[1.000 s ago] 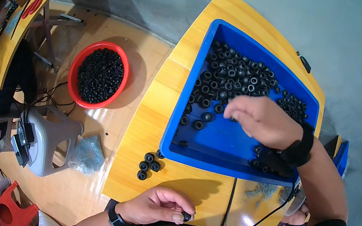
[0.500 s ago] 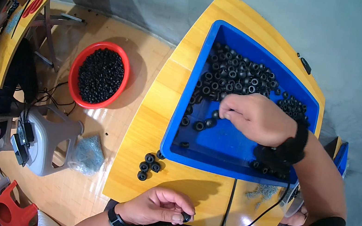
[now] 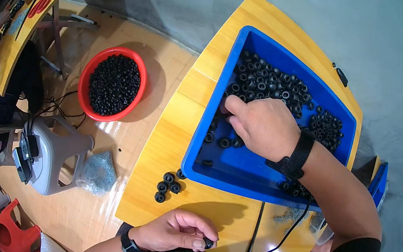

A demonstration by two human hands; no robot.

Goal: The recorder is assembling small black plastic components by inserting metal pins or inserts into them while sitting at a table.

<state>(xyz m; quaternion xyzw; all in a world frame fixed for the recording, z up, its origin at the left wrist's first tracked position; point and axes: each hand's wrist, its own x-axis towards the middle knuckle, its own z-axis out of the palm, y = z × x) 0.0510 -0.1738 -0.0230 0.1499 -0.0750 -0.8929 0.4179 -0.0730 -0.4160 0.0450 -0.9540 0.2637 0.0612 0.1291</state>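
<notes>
Right hand (image 3: 264,127) was way closer: its fingers (image 3: 233,104) were curled down among the black rubber rings (image 3: 270,84), heaped just ahead in the blue bin (image 3: 236,170); couldn't tell if they'd grabbed one. Left hand (image 3: 175,231) pinched a single ring (image 3: 208,243) off the tabletop (image 3: 153,171) edge.

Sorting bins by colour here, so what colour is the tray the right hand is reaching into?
Blue; the tray shows best in the head view.
</notes>
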